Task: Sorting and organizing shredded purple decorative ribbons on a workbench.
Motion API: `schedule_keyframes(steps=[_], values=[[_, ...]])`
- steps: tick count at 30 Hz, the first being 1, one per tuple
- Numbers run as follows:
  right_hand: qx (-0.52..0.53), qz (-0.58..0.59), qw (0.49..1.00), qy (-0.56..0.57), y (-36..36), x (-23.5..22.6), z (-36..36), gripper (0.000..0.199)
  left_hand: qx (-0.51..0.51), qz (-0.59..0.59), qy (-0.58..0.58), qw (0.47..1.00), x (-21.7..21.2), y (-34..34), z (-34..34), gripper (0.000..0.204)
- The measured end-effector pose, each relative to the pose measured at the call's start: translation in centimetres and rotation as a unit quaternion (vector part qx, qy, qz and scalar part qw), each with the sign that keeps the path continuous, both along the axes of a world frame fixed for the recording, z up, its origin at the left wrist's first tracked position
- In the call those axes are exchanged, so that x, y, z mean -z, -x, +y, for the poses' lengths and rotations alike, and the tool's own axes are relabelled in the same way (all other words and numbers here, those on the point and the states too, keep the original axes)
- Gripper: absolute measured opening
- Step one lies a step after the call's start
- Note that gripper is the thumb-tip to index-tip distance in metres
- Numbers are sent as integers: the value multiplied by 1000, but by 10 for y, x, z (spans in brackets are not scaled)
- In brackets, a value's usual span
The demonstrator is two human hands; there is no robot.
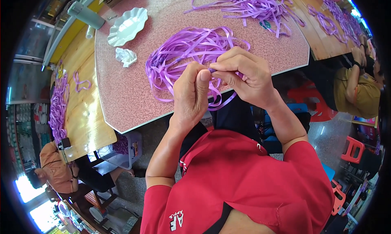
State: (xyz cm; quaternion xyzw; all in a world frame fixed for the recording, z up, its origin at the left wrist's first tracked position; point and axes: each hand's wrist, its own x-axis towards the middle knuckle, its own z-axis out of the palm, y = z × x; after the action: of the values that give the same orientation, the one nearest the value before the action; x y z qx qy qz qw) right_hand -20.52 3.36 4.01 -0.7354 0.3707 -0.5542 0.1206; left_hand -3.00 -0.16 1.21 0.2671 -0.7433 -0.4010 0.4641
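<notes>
Both hands meet at the near edge of the pink speckled table, fingertips pinched together on one purple ribbon (212, 70). My left hand (190, 89) is closed, its thumb upright beside a small dark purple part of the ribbon. From the other side my right hand (247, 74) pinches the same spot between thumb and fingers. A loop of this ribbon hangs below the hands past the table edge. Just behind them lies a loose pile of purple ribbons (183, 46), partly hidden by my fingers. Exactly what the fingertips grip is too small to make out.
A white scalloped dish (128, 27), a crumpled tissue (126, 57) and a grey-green cylinder (86, 15) stand at the far left. Another ribbon pile (256, 6) lies at the back right. Two people (61, 169) (354, 87) sit at neighbouring tables with more ribbons.
</notes>
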Motion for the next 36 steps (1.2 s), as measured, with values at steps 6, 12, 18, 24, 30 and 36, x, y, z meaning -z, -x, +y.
schedule_keyframes(steps=[6,12,18,24,30,36], values=[[-41,-14,999,-6,0,-2,1,17,-7,22,48,999,1,2,1,27],[-66,-21,997,-14,-1,-6,2,12,-14,31,87,996,6,3,0,28],[-126,-53,990,-35,4,-7,-1,7,33,75,61,995,3,2,2,33],[-138,-46,989,-21,11,-6,-6,8,106,105,-149,977,-8,3,9,38],[-74,23,997,-14,12,5,-11,13,110,49,-259,958,-11,6,2,45],[-70,-37,992,-94,17,8,-14,26,124,84,-353,923,-17,-2,-6,37]])
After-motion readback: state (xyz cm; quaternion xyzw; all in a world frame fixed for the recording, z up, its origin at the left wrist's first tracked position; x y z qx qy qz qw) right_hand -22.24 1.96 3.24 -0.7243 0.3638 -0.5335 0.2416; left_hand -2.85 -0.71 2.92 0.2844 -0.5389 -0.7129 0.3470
